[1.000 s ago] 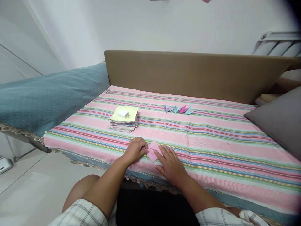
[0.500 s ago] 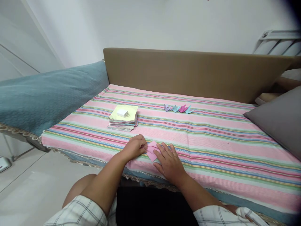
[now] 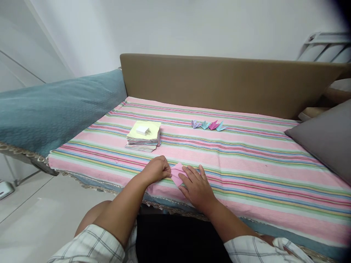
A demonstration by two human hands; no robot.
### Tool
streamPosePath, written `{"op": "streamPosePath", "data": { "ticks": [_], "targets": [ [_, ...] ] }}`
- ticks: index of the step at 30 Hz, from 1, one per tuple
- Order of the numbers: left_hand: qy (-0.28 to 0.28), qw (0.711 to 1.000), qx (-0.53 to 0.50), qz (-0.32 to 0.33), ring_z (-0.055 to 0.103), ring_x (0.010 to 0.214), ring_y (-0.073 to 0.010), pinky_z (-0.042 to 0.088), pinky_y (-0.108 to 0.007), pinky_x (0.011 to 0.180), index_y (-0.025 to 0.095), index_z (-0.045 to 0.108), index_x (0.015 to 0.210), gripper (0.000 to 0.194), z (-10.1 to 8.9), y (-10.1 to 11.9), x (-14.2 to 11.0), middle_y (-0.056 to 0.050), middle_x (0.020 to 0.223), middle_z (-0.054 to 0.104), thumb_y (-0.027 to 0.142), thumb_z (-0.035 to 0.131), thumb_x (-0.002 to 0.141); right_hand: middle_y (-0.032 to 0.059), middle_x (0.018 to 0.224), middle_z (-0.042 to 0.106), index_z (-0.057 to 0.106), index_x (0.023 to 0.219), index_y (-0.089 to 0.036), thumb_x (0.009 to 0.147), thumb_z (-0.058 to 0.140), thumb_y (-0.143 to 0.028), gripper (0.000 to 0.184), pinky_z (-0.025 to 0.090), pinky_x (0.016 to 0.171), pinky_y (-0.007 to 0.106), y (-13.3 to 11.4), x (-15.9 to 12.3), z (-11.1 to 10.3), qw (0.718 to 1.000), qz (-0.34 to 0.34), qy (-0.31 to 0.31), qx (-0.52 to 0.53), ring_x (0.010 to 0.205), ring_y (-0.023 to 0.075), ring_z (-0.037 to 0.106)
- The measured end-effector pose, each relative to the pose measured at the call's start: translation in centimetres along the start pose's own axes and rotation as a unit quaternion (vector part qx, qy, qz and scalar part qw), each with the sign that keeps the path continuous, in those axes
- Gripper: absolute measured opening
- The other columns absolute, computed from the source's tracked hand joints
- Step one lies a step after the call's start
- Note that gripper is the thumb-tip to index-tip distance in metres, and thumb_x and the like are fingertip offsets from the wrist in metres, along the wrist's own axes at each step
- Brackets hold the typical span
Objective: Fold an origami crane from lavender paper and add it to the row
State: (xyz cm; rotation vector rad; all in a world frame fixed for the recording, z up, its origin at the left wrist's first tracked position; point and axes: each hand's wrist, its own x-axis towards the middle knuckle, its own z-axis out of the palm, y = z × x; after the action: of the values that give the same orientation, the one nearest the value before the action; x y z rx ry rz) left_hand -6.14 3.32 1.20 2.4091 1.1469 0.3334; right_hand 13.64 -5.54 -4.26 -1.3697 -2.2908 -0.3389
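A folded pink paper (image 3: 177, 174) lies on the striped cloth (image 3: 246, 160) near its front edge. My left hand (image 3: 157, 170) is curled, its fingertips pinching the paper's left corner. Just right of it, my right hand (image 3: 197, 188) rests flat with fingers stretched out, pressing down on the paper's right side and hiding part of it. Farther back on the cloth sit a stack of coloured paper squares (image 3: 144, 137) with a small white charger (image 3: 143, 130) on top, and a row of several small folded paper figures (image 3: 208, 125).
A brown padded backrest (image 3: 219, 82) runs along the far side. A teal cover (image 3: 55, 109) drapes the left arm, and a grey cushion (image 3: 326, 138) lies at the right. White floor shows at the lower left.
Both hands stayed on the pink paper; the right hand slid a little further onto it. The view shifted slightly.
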Motion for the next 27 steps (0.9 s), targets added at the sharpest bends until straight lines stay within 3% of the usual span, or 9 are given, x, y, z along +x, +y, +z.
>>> {"op": "streamPosePath", "data": {
  "ticks": [13, 20, 27],
  "targets": [
    [0.037, 0.998, 0.046, -0.032, 0.056, 0.079, -0.0177, 0.041, -0.024, 0.069, 0.018, 0.066, 0.062, 0.011, 0.5, 0.8, 0.0, -0.003, 0.068, 0.059, 0.024, 0.063, 0.071, 0.0081, 0.13, 0.053, 0.056, 0.12, -0.021, 0.089, 0.046, -0.043, 0.04, 0.013, 0.108, 0.051, 0.0, -0.4, 0.2, 1.0, 0.007, -0.009, 0.021, 0.123, 0.0272, 0.042],
    [0.06, 0.995, 0.059, -0.047, 0.053, 0.072, -0.0157, 0.038, -0.024, 0.065, 0.017, 0.058, 0.059, 0.017, 0.8, 0.4, -0.1, -0.001, 0.071, 0.054, 0.028, 0.068, 0.069, 0.0074, 0.132, 0.051, 0.056, 0.12, -0.02, 0.089, 0.045, -0.043, 0.04, 0.017, 0.108, 0.05, 0.0, -0.5, 0.3, 1.0, 0.007, -0.016, 0.015, 0.123, 0.0282, 0.041],
    [0.109, 0.994, -0.006, -0.013, 0.054, 0.074, -0.0143, 0.039, -0.024, 0.066, 0.02, 0.065, 0.082, 0.018, 1.8, -0.7, -0.3, 0.0, 0.08, 0.057, 0.023, 0.073, 0.066, 0.0088, 0.129, 0.053, 0.057, 0.118, -0.018, 0.09, 0.044, -0.04, 0.038, 0.021, 0.106, 0.05, 0.1, -0.6, 0.5, 1.0, 0.002, -0.003, 0.02, 0.122, 0.0291, 0.042]
  ]
}}
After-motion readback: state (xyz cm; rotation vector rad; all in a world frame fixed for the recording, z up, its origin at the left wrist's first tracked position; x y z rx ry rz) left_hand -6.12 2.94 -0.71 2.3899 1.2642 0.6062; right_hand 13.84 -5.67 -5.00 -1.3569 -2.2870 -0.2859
